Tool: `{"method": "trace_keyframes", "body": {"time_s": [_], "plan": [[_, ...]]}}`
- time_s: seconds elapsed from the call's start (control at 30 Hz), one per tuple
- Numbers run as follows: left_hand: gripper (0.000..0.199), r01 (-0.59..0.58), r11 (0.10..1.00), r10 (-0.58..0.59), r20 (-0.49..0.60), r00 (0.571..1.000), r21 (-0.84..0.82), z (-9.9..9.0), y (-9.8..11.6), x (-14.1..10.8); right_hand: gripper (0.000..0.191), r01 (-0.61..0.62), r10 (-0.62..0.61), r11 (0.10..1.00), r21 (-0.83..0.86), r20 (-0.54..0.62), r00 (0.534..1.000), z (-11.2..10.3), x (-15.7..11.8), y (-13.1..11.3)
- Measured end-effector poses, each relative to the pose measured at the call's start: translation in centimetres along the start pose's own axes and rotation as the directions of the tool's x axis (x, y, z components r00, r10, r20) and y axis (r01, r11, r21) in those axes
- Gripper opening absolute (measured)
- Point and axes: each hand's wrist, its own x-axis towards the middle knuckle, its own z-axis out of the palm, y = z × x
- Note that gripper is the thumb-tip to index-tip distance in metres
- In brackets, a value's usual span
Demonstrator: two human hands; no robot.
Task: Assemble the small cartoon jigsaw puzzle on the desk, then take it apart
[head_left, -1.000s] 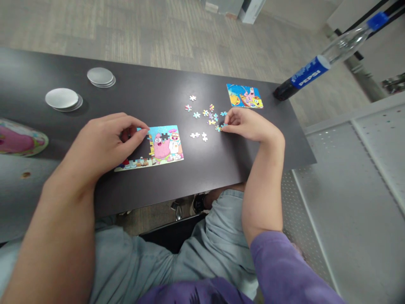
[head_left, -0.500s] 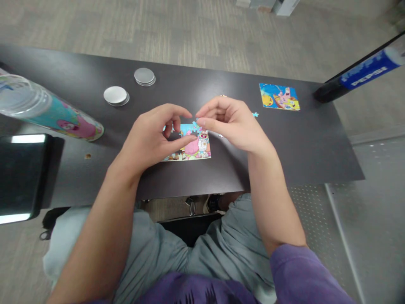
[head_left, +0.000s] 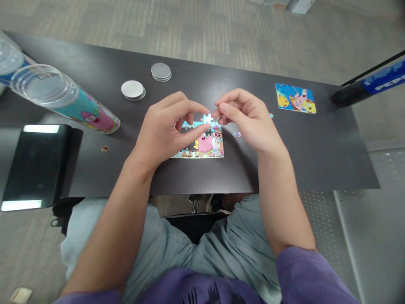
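Note:
A light blue jigsaw piece (head_left: 207, 119) is pinched between the thumb and index fingertip of my left hand (head_left: 166, 126). My right hand (head_left: 245, 114) is just to the right, its fingers curled but apart, and I see nothing held in them. Below both hands lies a partly filled jigsaw puzzle (head_left: 205, 145) with a pink cartoon figure; its left part is covered by my left hand. Loose jigsaw pieces (head_left: 236, 134) lie beside and under my right hand, and another loose piece (head_left: 271, 115) shows past its knuckles.
A finished-looking picture puzzle (head_left: 295, 99) lies at the right, near a Pepsi bottle (head_left: 363, 86). Two stacks of round discs, one nearer (head_left: 132, 89) and one farther (head_left: 161, 71), sit at the left. A clear-topped cartoon cylinder (head_left: 85, 107) and a black tablet-like device (head_left: 38, 164) stand farther left.
The blue piece has passed from my right fingertips to my left hand's pinch. My right fingers have drawn back and parted. The whole view has shifted, moving the table's things rightward.

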Motion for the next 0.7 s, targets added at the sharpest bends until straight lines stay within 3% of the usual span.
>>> {"method": "trace_keyframes", "body": {"time_s": [0.13,0.47,0.57,0.7], "plan": [[0.015,-0.056,0.998,0.056,0.004,0.998,-0.012,-0.1,0.1,0.0,0.04,-0.001,0.001,1.0,-0.021,0.023,1.0,-0.5,0.1,0.3],[0.025,-0.045,0.999,0.045,0.079,0.996,0.0,0.1,-0.6,0.1,0.048,0.04,-0.027,0.993,-0.11,0.119,0.993,-0.8,-0.1,0.6],[0.034,0.029,1.0,-0.028,0.112,0.993,-0.003,-0.1,-1.3,0.2,0.041,0.013,0.019,0.968,-0.249,0.128,0.992,-1.2,0.2,1.0],[0.03,0.127,0.989,-0.137,0.162,0.977,0.074,-0.1,-2.1,0.2,0.026,-0.032,0.099,0.904,-0.426,0.137,0.986,-1.7,0.2,1.5]]}}
